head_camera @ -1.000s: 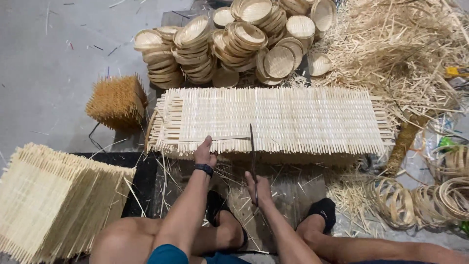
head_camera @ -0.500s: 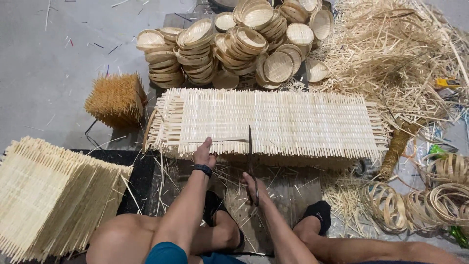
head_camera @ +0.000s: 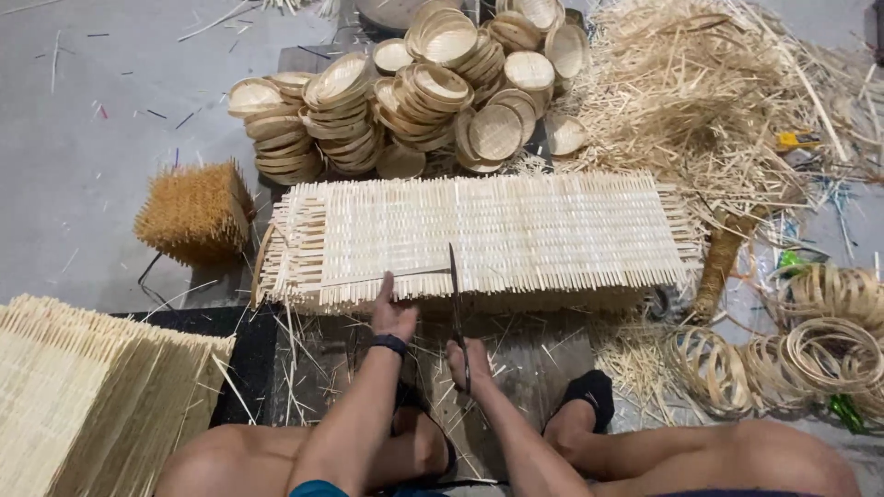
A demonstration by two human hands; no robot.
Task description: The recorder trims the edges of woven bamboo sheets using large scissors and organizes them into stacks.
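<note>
Head view, looking straight down: the left hand [head_camera: 391,313] reaches forward from a bent forearm, a dark wristband at the wrist, palm down on the near edge of the woven bamboo mat [head_camera: 479,235], fingers together and pressed flat against the strips. The right hand [head_camera: 465,361] sits just right of it and a little nearer, fingers curled shut around the handles of the scissors [head_camera: 455,304]. The scissors' long axis runs near to far, blades pointing away from the person and into the mat's near edge; whether the blades are parted I cannot tell. One thin loose strip lies across the mat from the left hand toward the blades.

The mat's long axis runs left to right, filling the middle of the scene. It is pale straw-coloured, tightly woven in the centre, with ragged free strip ends sticking out at the left and right ends. It lies on a stack of similar sheets.

Around it: stacks of small round woven trays [head_camera: 405,92] on the far side, a tan bristly block [head_camera: 195,212] far left, a pile of pale woven sheets [head_camera: 83,396] near left, a heap of loose shavings [head_camera: 709,101] far right, coiled bamboo rings [head_camera: 810,340] near right. The person's bare knees frame the bottom edge
</note>
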